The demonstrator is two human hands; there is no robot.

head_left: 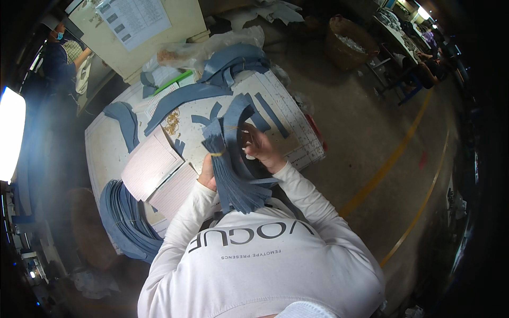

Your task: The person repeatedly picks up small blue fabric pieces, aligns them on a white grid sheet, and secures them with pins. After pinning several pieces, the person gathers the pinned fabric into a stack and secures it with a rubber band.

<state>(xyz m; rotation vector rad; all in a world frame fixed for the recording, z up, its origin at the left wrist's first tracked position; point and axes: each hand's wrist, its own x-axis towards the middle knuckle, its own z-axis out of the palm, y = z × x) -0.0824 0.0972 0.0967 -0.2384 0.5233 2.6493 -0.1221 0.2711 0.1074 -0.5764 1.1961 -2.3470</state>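
Observation:
A thick bundle of blue-grey fabric strips (233, 180), bound near one end with a yellow rubber band (217, 153), is held up in front of my chest. My left hand (208, 173) grips its left side, with most of the fingers hidden behind the strips. On the other side, my right hand (263, 150) curls its fingers around the curved part of the bundle. Beneath is a white table (103, 159) with loose blue-grey strips (271, 115) on it, just beyond my right hand. A small heap of rubber bands (172, 122) lies farther left.
Pinkish ruled sheets (151, 161) lie left of my hands. A large fabric bundle (124, 220) hangs over the table's near left edge; more curved pieces (233, 61) are piled at the back. A wicker basket (335, 53) stands on the floor. A person (58, 66) works at far left.

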